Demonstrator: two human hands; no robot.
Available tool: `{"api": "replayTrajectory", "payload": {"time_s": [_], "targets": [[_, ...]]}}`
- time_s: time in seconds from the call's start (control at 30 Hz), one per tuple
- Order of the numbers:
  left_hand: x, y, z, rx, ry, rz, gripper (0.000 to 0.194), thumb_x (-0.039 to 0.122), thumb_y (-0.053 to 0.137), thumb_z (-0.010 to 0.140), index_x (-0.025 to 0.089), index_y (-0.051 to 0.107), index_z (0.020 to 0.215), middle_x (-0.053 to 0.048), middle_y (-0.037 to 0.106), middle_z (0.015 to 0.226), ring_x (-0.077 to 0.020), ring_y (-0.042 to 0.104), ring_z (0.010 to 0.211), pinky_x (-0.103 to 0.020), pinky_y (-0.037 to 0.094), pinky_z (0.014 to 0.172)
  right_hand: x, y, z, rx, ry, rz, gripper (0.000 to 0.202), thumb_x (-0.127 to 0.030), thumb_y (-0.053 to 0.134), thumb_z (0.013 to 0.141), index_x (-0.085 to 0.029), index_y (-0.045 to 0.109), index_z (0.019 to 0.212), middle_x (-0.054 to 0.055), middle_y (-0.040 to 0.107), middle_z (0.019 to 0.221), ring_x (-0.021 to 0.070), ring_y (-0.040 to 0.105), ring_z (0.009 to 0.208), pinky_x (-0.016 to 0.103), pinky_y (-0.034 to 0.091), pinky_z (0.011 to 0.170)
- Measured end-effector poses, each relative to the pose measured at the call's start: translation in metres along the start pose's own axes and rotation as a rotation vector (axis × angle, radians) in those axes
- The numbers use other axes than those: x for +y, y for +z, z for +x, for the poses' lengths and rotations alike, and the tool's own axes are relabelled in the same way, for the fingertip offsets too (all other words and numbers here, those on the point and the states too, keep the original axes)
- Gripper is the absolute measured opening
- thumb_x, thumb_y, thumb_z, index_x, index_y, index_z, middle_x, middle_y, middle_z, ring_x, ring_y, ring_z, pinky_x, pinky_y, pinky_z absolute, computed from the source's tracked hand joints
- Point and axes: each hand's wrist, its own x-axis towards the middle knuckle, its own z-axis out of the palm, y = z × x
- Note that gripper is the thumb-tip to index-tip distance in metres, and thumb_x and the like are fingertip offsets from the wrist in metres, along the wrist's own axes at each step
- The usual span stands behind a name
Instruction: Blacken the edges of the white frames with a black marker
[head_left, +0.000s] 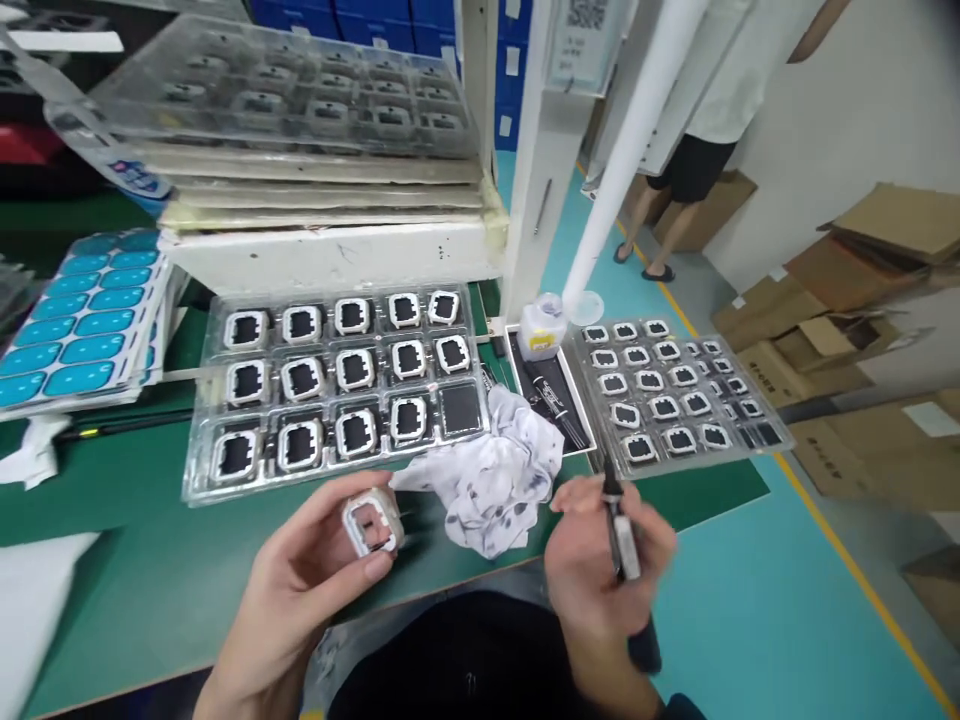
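My left hand (289,580) grips a small square watch-case-like frame (349,525), pale with rounded corners and an open middle, between thumb and fingers. In my right hand (581,560) is a slim dark pen-like tool (622,540) with a silver-grey section, its black end pointing up; its exact kind I cannot make out. Between my hands lies a crumpled white cloth (499,475) with dark stains. Beyond my left hand, a clear plastic tray (460,408) holds rows of similar white frames, with one pocket at its near right corner bare.
A second tray (600,435) of frames juts over the bench's right edge. A small white bottle (540,335) stands by a shallow black-lined box (551,385). Blue-patterned sheets (82,320) lie left; stacked trays (300,110) rise behind. Cardboard boxes (862,370) and a person (697,150) are right.
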Motion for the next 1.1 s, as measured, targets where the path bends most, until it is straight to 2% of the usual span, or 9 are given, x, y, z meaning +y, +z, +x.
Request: {"api": "replayTrajectory", "payload": {"time_s": [0.07,0.13,0.2,0.3,0.37,0.47,0.67,0.97,1.1], "targets": [[-0.003,-0.002,-0.003,-0.041,-0.013,0.029,0.044,0.032,0.097,0.084,0.036,0.082,0.125,-0.007,0.081,0.104,-0.0254,0.077,0.083,-0.035,0.067,0.070,-0.002,0.004,-0.007,-0.084,-0.214,-0.052,0.031,-0.045,0.066,0.107,-0.024,0.079,0.125,0.002,0.063,0.088,0.0194,0.060,0.066,0.035,0.055,0.048],[-0.004,0.002,-0.004,-0.055,-0.037,0.009,0.038,0.033,0.093,0.090,0.034,0.079,0.125,-0.009,0.085,0.112,-0.0248,0.080,0.090,-0.034,0.068,0.077,-0.007,0.008,-0.015,-0.199,-0.297,-0.110,0.024,-0.036,0.067,0.108,-0.021,0.079,0.121,0.002,0.063,0.085,0.0181,0.060,0.062,0.035,0.056,0.045],[-0.004,0.010,-0.004,-0.023,-0.062,-0.015,0.037,0.034,0.090,0.096,0.031,0.073,0.129,-0.009,0.087,0.109,-0.0229,0.082,0.091,-0.033,0.067,0.083,-0.017,0.014,-0.021,-0.360,-0.250,-0.144,0.023,-0.028,0.068,0.106,-0.018,0.077,0.125,0.002,0.067,0.084,0.0201,0.069,0.065,0.038,0.067,0.051],[-0.008,0.020,-0.003,0.058,0.022,-0.003,0.046,0.037,0.088,0.099,0.025,0.068,0.139,-0.008,0.085,0.099,-0.0226,0.083,0.095,-0.032,0.067,0.086,-0.031,0.025,-0.026,-0.541,-0.041,-0.070,0.051,-0.016,0.077,0.094,-0.020,0.066,0.144,0.002,0.075,0.090,0.0251,0.081,0.075,0.045,0.078,0.068],[-0.012,0.023,-0.003,0.084,0.077,0.015,0.046,0.041,0.083,0.103,0.024,0.066,0.142,-0.005,0.082,0.097,-0.0190,0.080,0.088,-0.027,0.065,0.079,-0.036,0.036,-0.028,-0.585,0.064,-0.031,0.054,-0.010,0.080,0.088,-0.021,0.067,0.139,0.002,0.078,0.092,0.0268,0.084,0.080,0.050,0.081,0.079],[-0.015,0.022,-0.005,0.058,0.015,-0.034,0.040,0.042,0.078,0.107,0.024,0.063,0.139,-0.001,0.078,0.094,-0.0146,0.076,0.076,-0.025,0.063,0.075,-0.036,0.051,-0.031,-0.654,0.041,-0.043,0.040,-0.002,0.079,0.087,-0.017,0.072,0.123,0.002,0.078,0.089,0.0285,0.086,0.085,0.056,0.080,0.091],[-0.007,0.017,-0.013,0.027,-0.029,0.060,0.020,0.036,0.075,0.109,0.020,0.074,0.121,-0.003,0.083,0.097,-0.0173,0.080,0.087,-0.025,0.062,0.082,-0.029,0.067,-0.039,-0.608,-0.017,-0.184,0.032,0.001,0.083,0.089,-0.016,0.075,0.115,0.005,0.084,0.098,0.0313,0.089,0.098,0.050,0.081,0.093],[-0.004,0.016,-0.018,0.076,0.005,0.300,0.018,0.033,0.076,0.108,0.019,0.086,0.113,0.000,0.078,0.082,-0.0128,0.067,0.075,-0.022,0.052,0.070,-0.029,0.073,-0.038,-0.620,0.006,-0.222,0.025,0.002,0.080,0.089,-0.017,0.074,0.103,0.002,0.083,0.088,0.0304,0.089,0.088,0.043,0.082,0.085],[-0.002,0.017,-0.018,0.081,0.017,0.312,0.020,0.033,0.076,0.108,0.018,0.088,0.114,0.000,0.077,0.078,-0.0120,0.064,0.068,-0.022,0.050,0.063,-0.030,0.070,-0.037,-0.649,0.011,-0.251,0.028,0.003,0.080,0.087,-0.017,0.074,0.105,0.002,0.084,0.091,0.0329,0.089,0.095,0.042,0.082,0.080]]}}
